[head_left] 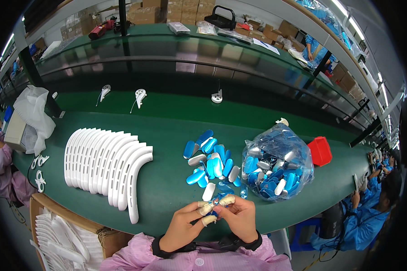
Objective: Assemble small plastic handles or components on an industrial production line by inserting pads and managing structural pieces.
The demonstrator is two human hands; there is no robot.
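Blue film (218, 197) is pinched between the fingertips of the left hand (184, 226) and right hand (240, 220), the two hands meeting just above the near side of the green surface (165, 194); what the grip encloses is hidden. Such a close pinch probably suits something small and thin. Below the edge, to the left, stands a cardboard carton (115, 243) of white pieces. Just beyond the fingers lies a loose pile of blue and white ovals (217, 166), likely there for a short reach. Curved white parts (122, 167) nest in a row leftward, perhaps to save space; a clear bag (278, 140) with more ovals sits rightward, near a red bin (321, 152). Gaps beside the pile give sideways room, while the near edge lies close to the wrists. Farther off, small white fittings (140, 95) lie below a raised shelf (149, 30).
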